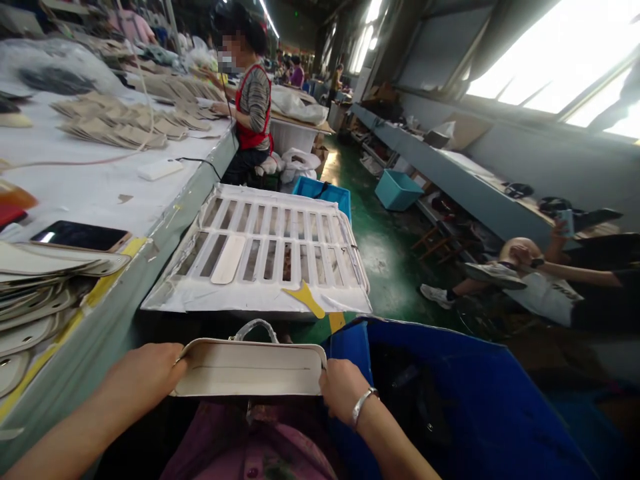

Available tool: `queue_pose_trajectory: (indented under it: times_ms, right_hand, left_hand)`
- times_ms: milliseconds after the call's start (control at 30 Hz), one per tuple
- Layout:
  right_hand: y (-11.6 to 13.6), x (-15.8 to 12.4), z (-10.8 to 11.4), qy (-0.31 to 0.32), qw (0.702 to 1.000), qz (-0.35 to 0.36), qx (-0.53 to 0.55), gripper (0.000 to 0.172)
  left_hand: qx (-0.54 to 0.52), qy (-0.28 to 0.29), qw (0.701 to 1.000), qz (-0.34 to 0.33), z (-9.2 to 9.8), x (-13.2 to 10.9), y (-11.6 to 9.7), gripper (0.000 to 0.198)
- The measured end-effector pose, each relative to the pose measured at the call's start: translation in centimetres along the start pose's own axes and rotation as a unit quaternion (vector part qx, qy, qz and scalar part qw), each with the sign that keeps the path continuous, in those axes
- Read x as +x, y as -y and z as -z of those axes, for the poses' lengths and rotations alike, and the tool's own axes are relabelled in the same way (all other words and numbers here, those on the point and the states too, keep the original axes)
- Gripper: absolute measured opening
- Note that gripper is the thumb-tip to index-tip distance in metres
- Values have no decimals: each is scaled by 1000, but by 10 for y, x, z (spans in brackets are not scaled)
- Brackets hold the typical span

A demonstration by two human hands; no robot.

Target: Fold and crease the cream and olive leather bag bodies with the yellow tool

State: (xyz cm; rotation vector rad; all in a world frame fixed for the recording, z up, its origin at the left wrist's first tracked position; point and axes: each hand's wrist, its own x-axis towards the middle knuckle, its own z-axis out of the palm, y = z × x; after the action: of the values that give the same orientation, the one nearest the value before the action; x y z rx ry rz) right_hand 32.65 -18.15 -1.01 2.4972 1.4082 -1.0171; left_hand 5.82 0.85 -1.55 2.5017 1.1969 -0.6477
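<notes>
Both my hands grip a stack of flat cream-coloured insole pieces (249, 368), held level in front of my chest. My left hand (146, 375) is closed on its left end and my right hand (343, 389), with a silver bracelet on the wrist, is closed on its right end. Just beyond the stack stands a white slatted rack (280, 233) with one cream insole (229, 259) and a yellow piece (306, 298) lying on it.
A long white worktable (95, 187) on my left carries stacks of insoles (35, 293), a phone (80, 235) and tan cut pieces (115, 123). A blue bag (450, 400) gapes at my right. A person in red works ahead; another person sits low at the right.
</notes>
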Motion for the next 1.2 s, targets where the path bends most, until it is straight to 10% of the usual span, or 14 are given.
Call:
queue_pose_trajectory:
  times_ms: [600,733,1200]
  right_hand:
    - [-3,3,-10,21,996,18,88,41]
    - [-4,3,-8,10,996,24,87,44]
    - [-9,11,-11,-4,995,91,-50,20]
  left_hand:
    - [-244,19,969,39,17,-25,1,45]
    - [-131,-10,991,40,26,-23,-5,33]
    - [-175,148,969,93,31,-3,-13,29]
